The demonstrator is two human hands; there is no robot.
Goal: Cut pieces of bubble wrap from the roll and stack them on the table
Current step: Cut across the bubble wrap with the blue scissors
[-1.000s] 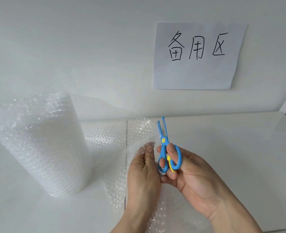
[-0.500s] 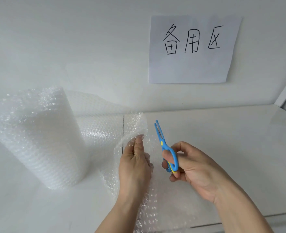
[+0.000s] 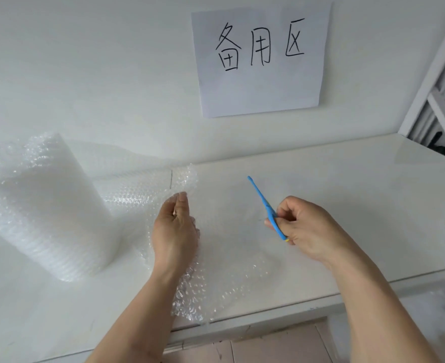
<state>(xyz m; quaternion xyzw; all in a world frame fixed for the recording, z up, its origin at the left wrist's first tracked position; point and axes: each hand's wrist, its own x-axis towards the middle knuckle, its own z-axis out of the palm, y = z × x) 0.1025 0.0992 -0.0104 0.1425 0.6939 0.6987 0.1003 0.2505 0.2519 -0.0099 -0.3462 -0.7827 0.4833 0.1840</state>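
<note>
1. Your left hand (image 3: 175, 231) is pinching the edge of the clear bubble wrap sheet (image 3: 142, 195), with the fingers curled around the lifted part of it.
2. Your right hand (image 3: 305, 226) is gripping the small blue plastic scissors (image 3: 264, 203) by the handle; the blades are closed and pointing up and to the left, above the desk.
3. The big white roll of bubble wrap (image 3: 40, 205) is standing on the left part of the white desk (image 3: 347, 192), and the sheet is running from it to your left hand.
4. A loose clear piece of bubble wrap (image 3: 224, 279) is lying flat on the desk between your arms, reaching the front edge.
5. A white paper sheet with black handwritten characters (image 3: 260, 61) is hanging on the white wall behind the desk.
</note>
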